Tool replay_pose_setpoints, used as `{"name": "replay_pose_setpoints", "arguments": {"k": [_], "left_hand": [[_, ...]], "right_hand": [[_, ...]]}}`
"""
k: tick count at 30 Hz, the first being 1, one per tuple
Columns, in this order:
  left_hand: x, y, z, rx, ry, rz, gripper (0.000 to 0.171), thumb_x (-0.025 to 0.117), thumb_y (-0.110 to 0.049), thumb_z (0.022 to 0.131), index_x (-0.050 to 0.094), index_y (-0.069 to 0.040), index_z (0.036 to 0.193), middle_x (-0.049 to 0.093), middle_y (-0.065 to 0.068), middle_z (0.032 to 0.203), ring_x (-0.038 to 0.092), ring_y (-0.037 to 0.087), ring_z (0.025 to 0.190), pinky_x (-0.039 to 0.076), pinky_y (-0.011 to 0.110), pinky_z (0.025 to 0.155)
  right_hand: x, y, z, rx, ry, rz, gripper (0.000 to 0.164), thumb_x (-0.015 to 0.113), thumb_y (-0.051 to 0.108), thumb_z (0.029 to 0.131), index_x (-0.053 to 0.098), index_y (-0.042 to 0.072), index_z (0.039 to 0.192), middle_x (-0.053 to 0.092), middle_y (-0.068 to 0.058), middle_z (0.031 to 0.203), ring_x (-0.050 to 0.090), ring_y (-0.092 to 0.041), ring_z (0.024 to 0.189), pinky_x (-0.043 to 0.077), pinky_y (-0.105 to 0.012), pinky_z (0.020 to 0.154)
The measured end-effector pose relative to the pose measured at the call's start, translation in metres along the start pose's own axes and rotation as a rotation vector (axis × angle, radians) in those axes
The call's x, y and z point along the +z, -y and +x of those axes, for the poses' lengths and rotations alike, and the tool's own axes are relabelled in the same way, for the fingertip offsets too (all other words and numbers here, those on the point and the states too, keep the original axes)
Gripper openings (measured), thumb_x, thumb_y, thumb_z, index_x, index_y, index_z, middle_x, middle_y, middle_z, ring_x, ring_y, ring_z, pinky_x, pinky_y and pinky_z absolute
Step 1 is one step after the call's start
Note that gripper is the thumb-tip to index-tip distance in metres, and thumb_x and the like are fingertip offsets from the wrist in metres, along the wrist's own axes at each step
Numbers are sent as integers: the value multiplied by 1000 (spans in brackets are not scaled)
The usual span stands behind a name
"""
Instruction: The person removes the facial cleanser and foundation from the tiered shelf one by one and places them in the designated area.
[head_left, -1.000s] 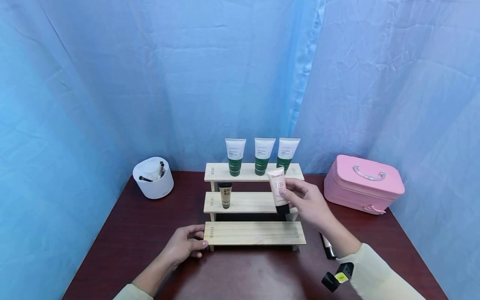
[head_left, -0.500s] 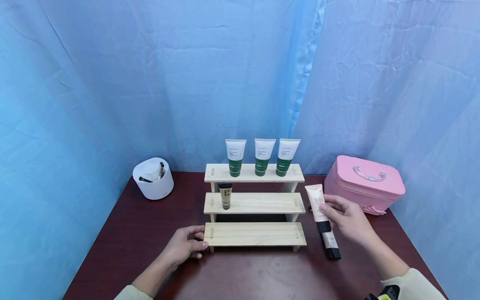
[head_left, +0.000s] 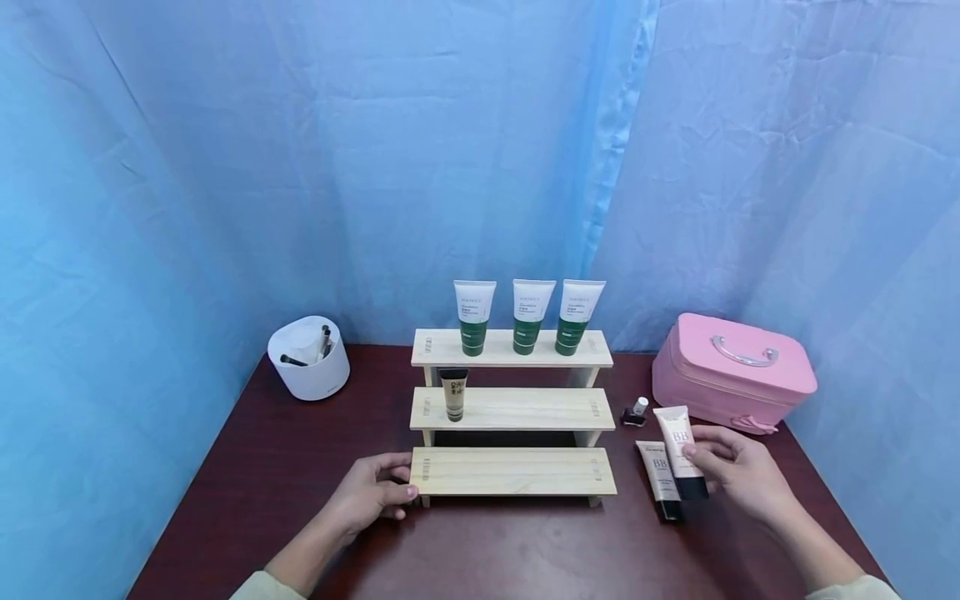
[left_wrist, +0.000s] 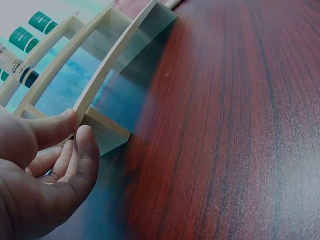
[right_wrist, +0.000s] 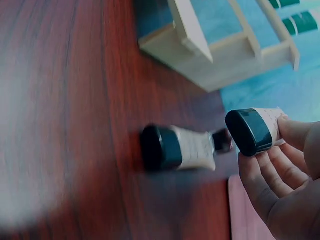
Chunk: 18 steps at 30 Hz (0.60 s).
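Observation:
My right hand (head_left: pixel 742 471) pinches a pale pink BB cream tube (head_left: pixel 678 442) by its side, black cap (right_wrist: pixel 246 132) down. In the head view it overlaps a second BB cream tube (head_left: pixel 660 477), which lies on the table to the right of the shelf. My left hand (head_left: pixel 372 492) grips the left end of the lowest step of a three-step wooden display shelf (head_left: pixel 513 471); thumb and fingertips meet at its edge in the left wrist view. A small gold tube (head_left: pixel 453 396) with a black end stands on the middle step.
Several white-and-green tubes (head_left: pixel 532 312) line the top step. A small dark bottle (head_left: pixel 636 412) with a white cap lies right of the shelf. A pink case (head_left: pixel 735 367) stands at back right, a white holder (head_left: pixel 309 358) with brushes at back left.
My right hand has carried the BB cream tube from in front of the middle step out to the right and down, near the tube on the table. The left hand stays put.

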<state>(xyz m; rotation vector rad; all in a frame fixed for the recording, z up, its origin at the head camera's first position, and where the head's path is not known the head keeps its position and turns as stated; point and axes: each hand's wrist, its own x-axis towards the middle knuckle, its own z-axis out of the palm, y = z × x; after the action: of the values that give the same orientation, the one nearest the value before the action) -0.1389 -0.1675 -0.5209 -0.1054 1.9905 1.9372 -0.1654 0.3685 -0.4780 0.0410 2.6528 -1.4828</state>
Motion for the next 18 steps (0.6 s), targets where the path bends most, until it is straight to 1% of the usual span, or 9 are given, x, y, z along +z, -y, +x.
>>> {"name": "replay_pose_setpoints", "arguments": {"k": [7,13,18], "left_hand": [[0,0,0,-1,5,-8,64,72,11,87,46,14,145,58,14,107,66,14,76,58,28,57],[1,0,0,-5,-4,-4,63,72,11,87,47,13,144,58,14,106,65,14,73,58,28,56],[1,1,0,-8,-7,1,63,73,11,87,47,13,144,58,14,106,65,15,73,58,29,56]], "right_hand": [[-10,-19,2,53,-26,-89,63,69,38,99,53,-4,142,74,-14,112,67,-5,84,61,-34,62],[-11,-35,2,120,-5,-110,67,69,41,98,51,-4,144,74,-14,111,67,-9,83,60,-35,63],[-8,-42,0,151,-5,-123,64,71,38,98,53,-4,142,75,-11,102,64,-12,74,58,-34,58]]}}
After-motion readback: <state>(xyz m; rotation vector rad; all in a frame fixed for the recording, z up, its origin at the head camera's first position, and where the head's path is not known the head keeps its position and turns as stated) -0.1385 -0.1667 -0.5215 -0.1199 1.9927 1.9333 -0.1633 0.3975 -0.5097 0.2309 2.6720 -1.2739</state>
